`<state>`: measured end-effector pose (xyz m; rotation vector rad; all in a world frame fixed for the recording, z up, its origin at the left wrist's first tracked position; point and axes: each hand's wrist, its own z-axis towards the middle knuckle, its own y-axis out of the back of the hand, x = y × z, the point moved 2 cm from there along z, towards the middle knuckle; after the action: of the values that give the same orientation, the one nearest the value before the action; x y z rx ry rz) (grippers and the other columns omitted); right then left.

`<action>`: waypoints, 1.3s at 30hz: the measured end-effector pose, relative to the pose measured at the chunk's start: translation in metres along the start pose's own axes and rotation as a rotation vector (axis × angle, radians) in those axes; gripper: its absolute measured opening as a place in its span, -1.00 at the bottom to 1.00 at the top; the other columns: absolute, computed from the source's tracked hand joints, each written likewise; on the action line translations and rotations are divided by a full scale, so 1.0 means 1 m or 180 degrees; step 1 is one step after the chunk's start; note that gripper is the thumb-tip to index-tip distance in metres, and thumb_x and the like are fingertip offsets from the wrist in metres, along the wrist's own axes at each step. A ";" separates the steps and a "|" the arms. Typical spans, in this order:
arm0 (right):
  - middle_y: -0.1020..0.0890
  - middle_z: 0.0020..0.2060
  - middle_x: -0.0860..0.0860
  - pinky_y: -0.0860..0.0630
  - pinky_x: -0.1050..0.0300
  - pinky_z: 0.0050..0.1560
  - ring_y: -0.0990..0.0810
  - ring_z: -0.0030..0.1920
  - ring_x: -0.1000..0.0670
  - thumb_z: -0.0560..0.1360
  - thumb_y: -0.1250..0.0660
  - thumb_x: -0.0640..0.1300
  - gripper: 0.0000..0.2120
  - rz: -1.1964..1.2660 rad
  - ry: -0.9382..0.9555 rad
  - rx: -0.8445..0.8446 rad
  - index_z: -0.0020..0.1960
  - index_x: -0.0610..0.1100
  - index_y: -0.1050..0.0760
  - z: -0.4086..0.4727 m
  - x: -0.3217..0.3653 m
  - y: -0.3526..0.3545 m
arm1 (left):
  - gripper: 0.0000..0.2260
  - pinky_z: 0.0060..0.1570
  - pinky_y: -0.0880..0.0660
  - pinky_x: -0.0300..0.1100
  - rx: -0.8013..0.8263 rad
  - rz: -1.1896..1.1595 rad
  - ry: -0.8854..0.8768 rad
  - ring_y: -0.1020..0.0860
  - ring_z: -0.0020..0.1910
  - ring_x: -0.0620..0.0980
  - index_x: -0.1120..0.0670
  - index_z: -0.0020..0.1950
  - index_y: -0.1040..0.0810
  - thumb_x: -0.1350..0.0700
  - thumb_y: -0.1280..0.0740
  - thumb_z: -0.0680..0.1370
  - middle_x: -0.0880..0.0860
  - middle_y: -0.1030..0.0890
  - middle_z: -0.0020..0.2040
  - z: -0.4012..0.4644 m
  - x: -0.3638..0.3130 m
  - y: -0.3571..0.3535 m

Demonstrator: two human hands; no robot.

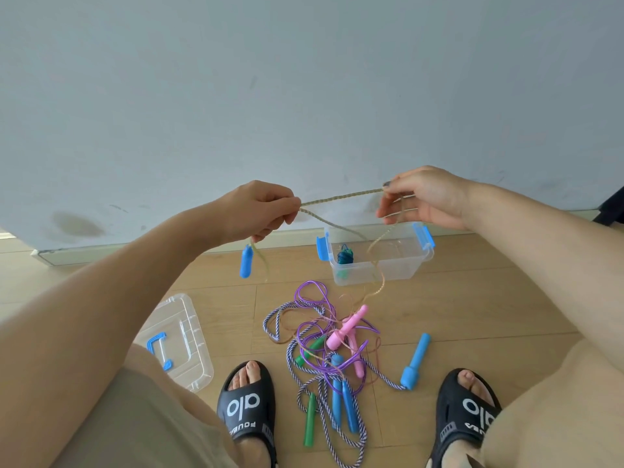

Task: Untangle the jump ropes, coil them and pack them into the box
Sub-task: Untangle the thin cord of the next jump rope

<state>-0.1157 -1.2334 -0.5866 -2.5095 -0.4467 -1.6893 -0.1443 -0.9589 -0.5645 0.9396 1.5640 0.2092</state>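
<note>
A thin yellowish braided rope (341,196) stretches between my two raised hands. My left hand (261,209) is closed on it, and a blue handle (246,262) dangles just below that fist. My right hand (423,199) pinches the other end, and loops of the rope trail down from it to the floor. Below lies a tangled pile of jump ropes (326,352) with purple, striped, pink, green and blue parts. A clear box with blue latches (398,265) stands by the wall; a dark coiled rope (345,256) sits inside it.
The clear lid with a blue handle (182,342) lies on the wooden floor at the left. My two feet in black slides (248,407) (467,410) flank the pile. A grey wall (304,96) rises right behind the box.
</note>
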 end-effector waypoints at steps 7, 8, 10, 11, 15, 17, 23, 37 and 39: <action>-0.50 -0.25 -0.19 -0.50 0.07 -0.26 -0.50 -0.29 -0.10 0.57 -0.19 -0.28 -0.93 -0.1397 -0.0666 -0.1145 -0.06 -0.25 -0.43 0.011 -0.026 0.042 | -0.68 -0.38 -0.30 -0.16 -0.0127 -0.0182 0.0100 -0.24 -0.42 -0.01 0.12 -0.27 -0.46 0.04 -0.21 0.65 -0.06 -0.30 -0.45 -0.004 0.009 0.010; -0.52 -0.20 -0.19 -0.51 0.03 -0.18 -0.52 -0.22 -0.12 0.55 -0.21 -0.26 -0.92 -0.1923 -0.0619 -0.1064 -0.02 -0.24 -0.46 0.013 -0.025 0.035 | -0.68 -0.39 -0.27 -0.17 -0.0125 -0.0208 0.0100 -0.22 -0.43 -0.01 0.11 -0.27 -0.45 0.04 -0.21 0.65 -0.06 -0.29 -0.45 -0.003 0.008 0.010; -0.57 0.02 -0.10 -0.50 0.04 0.07 -0.55 0.02 -0.08 0.56 -0.23 -0.18 -0.79 -0.2307 -0.0219 -0.0836 0.17 -0.13 -0.50 0.011 -0.013 0.007 | -0.69 -0.41 -0.23 -0.20 -0.0087 -0.0214 0.0081 -0.21 -0.44 -0.03 0.11 -0.27 -0.44 0.04 -0.21 0.65 -0.07 -0.29 -0.45 -0.002 0.004 0.007; -0.57 0.15 -0.03 -0.46 0.08 0.17 -0.55 0.16 -0.02 0.58 -0.23 -0.15 -0.72 -0.2103 0.0079 -0.0687 0.28 -0.09 -0.49 0.008 -0.004 -0.012 | -0.69 -0.43 -0.23 -0.22 -0.0060 -0.0207 0.0066 -0.21 -0.45 -0.03 0.11 -0.26 -0.45 0.04 -0.21 0.65 -0.07 -0.29 -0.45 -0.002 0.001 0.005; -0.71 0.01 -0.07 -0.49 0.07 0.23 -0.66 0.07 0.00 0.59 -0.25 -0.07 -0.79 -0.1082 0.0813 0.0197 0.12 -0.12 -0.60 -0.009 0.024 -0.082 | -0.71 -0.45 -0.23 -0.26 0.0046 -0.0170 -0.0007 -0.22 -0.46 -0.05 0.11 -0.25 -0.46 0.05 -0.21 0.65 -0.08 -0.30 -0.46 0.001 -0.011 -0.006; -0.71 -0.13 -0.11 -0.57 -0.08 0.13 -0.66 -0.13 -0.03 0.59 -0.28 -0.07 -0.80 -0.1187 0.1068 0.0293 0.02 -0.18 -0.58 -0.013 0.026 -0.095 | -0.72 -0.44 -0.23 -0.24 0.0060 -0.0171 -0.0014 -0.22 -0.46 -0.06 0.12 -0.24 -0.48 0.06 -0.21 0.64 -0.07 -0.30 -0.45 0.001 -0.014 -0.008; -0.56 -0.29 -0.01 -0.50 0.20 -0.20 -0.51 -0.31 0.07 0.61 -0.29 -0.06 -0.78 -0.1563 0.1137 0.0006 -0.15 -0.14 -0.55 -0.011 0.028 -0.078 | -0.70 -0.43 -0.21 -0.21 0.0054 -0.0276 -0.0018 -0.19 -0.43 -0.02 0.12 -0.25 -0.46 0.05 -0.21 0.65 -0.05 -0.27 -0.44 -0.001 -0.012 -0.005; -0.57 -0.25 0.03 -0.43 0.32 -0.28 -0.47 -0.37 0.10 0.56 -0.37 -0.07 -0.78 -0.1432 0.1170 0.0087 0.18 -0.05 -0.48 -0.010 0.022 -0.086 | -0.69 -0.39 -0.22 -0.17 -0.0008 -0.0439 -0.0060 -0.19 -0.43 -0.01 0.14 -0.23 -0.46 0.06 -0.19 0.67 -0.05 -0.26 -0.45 -0.001 -0.009 0.000; -0.60 -0.27 0.01 -0.44 0.31 -0.31 -0.46 -0.40 0.06 0.58 -0.33 -0.10 -0.79 -0.1397 0.1173 0.0188 0.22 -0.05 -0.51 -0.011 0.023 -0.086 | -0.69 -0.39 -0.22 -0.17 -0.0006 -0.0442 -0.0057 -0.20 -0.43 -0.02 0.13 -0.23 -0.46 0.06 -0.19 0.67 -0.05 -0.26 -0.45 -0.002 -0.009 0.000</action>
<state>-0.1422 -1.1490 -0.5697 -2.0901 -1.0429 -2.1862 -0.1465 -0.9641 -0.5577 0.8256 1.6052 0.1039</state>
